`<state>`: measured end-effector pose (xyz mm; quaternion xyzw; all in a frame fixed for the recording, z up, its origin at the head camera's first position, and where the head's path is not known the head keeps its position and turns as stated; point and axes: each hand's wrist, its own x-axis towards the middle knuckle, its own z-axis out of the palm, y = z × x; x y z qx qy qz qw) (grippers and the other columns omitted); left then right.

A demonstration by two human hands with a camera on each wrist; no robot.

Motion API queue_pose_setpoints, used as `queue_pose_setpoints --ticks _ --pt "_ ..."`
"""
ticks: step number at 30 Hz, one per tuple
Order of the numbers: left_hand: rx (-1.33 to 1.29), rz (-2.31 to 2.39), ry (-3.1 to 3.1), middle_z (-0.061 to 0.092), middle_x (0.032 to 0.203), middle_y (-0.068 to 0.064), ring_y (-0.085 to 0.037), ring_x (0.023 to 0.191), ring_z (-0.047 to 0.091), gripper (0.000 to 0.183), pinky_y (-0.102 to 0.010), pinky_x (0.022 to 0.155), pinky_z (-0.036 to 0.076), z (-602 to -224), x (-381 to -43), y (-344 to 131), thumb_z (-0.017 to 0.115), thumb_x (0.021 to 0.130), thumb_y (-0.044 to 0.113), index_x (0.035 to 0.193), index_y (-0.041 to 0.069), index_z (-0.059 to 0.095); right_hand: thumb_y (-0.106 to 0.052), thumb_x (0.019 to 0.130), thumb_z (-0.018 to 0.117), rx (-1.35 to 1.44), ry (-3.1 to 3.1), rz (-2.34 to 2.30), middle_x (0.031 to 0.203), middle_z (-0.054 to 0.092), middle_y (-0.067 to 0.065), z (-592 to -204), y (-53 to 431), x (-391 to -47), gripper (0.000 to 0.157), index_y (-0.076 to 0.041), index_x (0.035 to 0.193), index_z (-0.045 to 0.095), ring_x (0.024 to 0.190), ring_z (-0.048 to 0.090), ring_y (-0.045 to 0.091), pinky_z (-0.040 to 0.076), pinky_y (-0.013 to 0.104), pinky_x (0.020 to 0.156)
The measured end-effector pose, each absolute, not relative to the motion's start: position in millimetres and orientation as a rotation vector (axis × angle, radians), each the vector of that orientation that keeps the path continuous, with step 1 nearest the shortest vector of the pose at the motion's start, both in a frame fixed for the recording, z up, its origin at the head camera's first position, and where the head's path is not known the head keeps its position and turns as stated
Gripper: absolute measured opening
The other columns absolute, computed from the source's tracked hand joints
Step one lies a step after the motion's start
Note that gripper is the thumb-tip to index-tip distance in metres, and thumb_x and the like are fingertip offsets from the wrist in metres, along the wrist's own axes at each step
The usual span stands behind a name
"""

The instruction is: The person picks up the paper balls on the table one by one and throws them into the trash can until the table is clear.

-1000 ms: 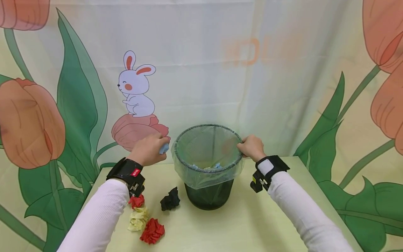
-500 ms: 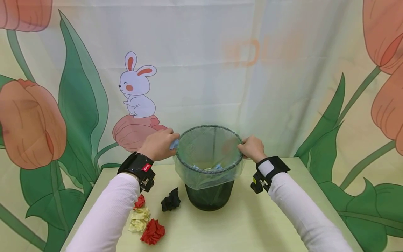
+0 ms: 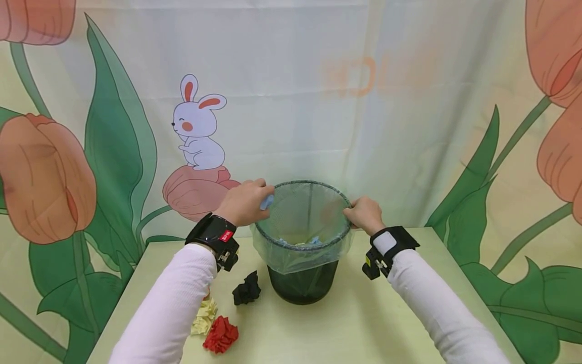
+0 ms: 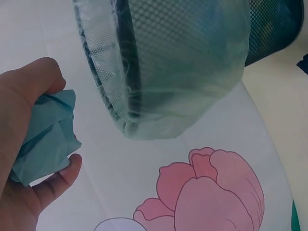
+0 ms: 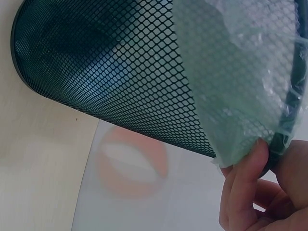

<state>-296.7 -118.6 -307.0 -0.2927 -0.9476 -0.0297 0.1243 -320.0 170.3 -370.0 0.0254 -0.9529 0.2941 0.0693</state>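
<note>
A black mesh wastebasket (image 3: 302, 288) stands upright on the table, its rim covered by a translucent plastic liner (image 3: 291, 263). My right hand (image 3: 365, 215) grips the basket's rim and liner at the right, thumb and fingers on either side of it in the right wrist view. At the left edge of the rim is my left hand (image 3: 247, 202), holding a crumpled light-blue paper ball (image 4: 48, 137) between thumb and fingers. In the left wrist view that hand is apart from the rim. Pieces of blue crumpled paper (image 3: 313, 241) show inside the basket.
Left of the basket lie a black paper ball (image 3: 247, 289), a yellow one (image 3: 204, 317) and a red one (image 3: 221, 334). Another red ball is mostly hidden by the left sleeve (image 3: 168, 298). A printed curtain (image 3: 291, 91) hangs behind the table (image 3: 391, 323).
My left hand has moved right with the blue paper ball, from beside the basket to its rim's left edge. The right hand keeps its grip on the rim.
</note>
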Motion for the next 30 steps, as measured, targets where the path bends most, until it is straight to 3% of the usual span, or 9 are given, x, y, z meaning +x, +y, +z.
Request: queue_pose_setpoints --ticks 30 --pt "-1.039 -0.091 -2.713 0.055 0.101 -0.006 -0.022 0.09 0.055 0.033 -0.034 0.07 0.05 -310.3 -294.1 -69.3 0.063 0.08 0.017 0.112 0.012 0.058 -0.012 0.08 0.053 0.074 -2.865 0.872 0.037 0.035 -0.006 -367.9 170.1 -319.1 0.043 -0.018 0.044 0.03 0.041 0.055 0.01 0.031 0.022 0.038"
